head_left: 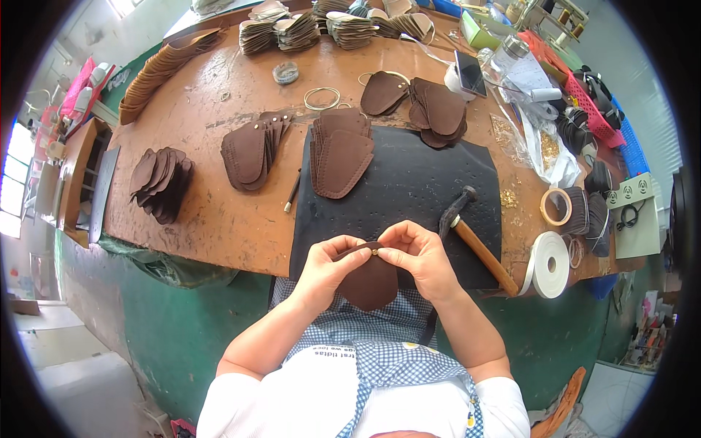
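A worn, stained brown wooden workbench (212, 219) fills the middle of the view, its front edge bending with the lens. Below it runs a dark green painted front panel (182, 321). The pale grey concrete floor (66, 365) shows at lower left. A bright window (11, 182) at the far left edge lets in daylight beside a brown wooden shelf unit (77, 175). A second bright window (124, 6) sits at the top, in a light wall.
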Demonstrator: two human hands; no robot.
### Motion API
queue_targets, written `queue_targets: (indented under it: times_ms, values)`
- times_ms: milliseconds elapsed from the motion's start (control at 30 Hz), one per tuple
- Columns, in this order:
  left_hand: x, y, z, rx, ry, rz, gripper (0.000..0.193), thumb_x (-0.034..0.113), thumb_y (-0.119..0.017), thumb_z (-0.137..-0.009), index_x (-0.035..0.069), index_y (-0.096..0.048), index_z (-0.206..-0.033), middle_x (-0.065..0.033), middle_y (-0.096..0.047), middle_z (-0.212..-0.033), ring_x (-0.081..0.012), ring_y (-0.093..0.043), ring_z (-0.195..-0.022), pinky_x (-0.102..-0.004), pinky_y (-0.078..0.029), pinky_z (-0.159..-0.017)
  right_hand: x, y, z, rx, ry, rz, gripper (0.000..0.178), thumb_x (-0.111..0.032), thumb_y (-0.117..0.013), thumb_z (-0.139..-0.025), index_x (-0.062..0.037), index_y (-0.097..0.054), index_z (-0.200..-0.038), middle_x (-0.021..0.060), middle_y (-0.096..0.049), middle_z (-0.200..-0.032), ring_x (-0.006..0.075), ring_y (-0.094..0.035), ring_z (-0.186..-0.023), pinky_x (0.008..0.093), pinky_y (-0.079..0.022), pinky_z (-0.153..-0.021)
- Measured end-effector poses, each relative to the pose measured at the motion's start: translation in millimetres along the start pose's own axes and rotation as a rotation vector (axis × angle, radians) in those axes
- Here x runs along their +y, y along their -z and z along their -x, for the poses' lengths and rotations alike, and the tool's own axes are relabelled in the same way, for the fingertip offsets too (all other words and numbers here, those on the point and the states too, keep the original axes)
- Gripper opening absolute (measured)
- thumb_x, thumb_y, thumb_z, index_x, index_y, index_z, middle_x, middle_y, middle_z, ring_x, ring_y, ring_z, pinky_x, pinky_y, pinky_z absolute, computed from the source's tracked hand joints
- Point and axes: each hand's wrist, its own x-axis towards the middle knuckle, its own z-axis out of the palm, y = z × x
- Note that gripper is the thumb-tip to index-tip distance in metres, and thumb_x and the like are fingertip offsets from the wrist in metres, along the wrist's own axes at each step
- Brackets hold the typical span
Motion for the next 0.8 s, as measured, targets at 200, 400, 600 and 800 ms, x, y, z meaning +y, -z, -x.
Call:
queue_targets:
  times_ms: [200,400,600,800]
  values:
    - [-0.7,-0.4,1.2,0.03,-0.044,-0.13,0.018,0.013,-0.076,-0.091,0.001,-0.069,-0.101,-0.0044,-0.07,-0.092,-0.0088,-0.066,-0.08,-0.0225,-0.055,-0.071,2.9,-0.2,-0.8,0.005,-0.012,-0.008,0.017,0.002,-0.073,-0.089,-0.001,-0.066,-0.105,0.0045,-0.069,-0.099,0.0115,-0.066,-0.093,0.0256,-0.054,-0.087]
    - [-2.8,1.4,0.6,0.058,-0.015,-0.136,0.018,0.014,-0.077,-0.091,0.002,-0.069,-0.101,-0.0043,-0.07,-0.09,-0.0089,-0.066,-0.079,-0.0225,-0.055,-0.07,4.6,0.5,-1.0,0.008,-0.032,-0.002,0.018,0.004,-0.075,-0.088,-0.0012,-0.066,-0.103,0.0043,-0.069,-0.098,0.0114,-0.067,-0.09,0.0264,-0.055,-0.085]
    - [0.4,3.1,0.9,0.055,0.014,-0.188,0.018,0.017,-0.076,-0.092,0.002,-0.069,-0.1,-0.0037,-0.07,-0.089,-0.0086,-0.066,-0.078,-0.0221,-0.055,-0.069,10.9,-1.3,-1.3,0.009,-0.042,0.005,0.021,0.005,-0.076,-0.086,-0.0015,-0.065,-0.103,0.0042,-0.069,-0.097,0.0112,-0.067,-0.089,0.0254,-0.056,-0.085]
    - [-4.5,11.6,-1.6,0.044,0.062,-0.028,0.018,0.016,-0.075,-0.093,0.001,-0.07,-0.101,-0.0024,-0.071,-0.088,-0.0079,-0.066,-0.077,-0.0214,-0.053,-0.068,16.3,3.7,-5.3,0.006,-0.026,-0.01,0.022,0.003,-0.077,-0.086,-0.0028,-0.064,-0.102,0.0033,-0.068,-0.096,0.0103,-0.067,-0.089,0.0247,-0.056,-0.084]
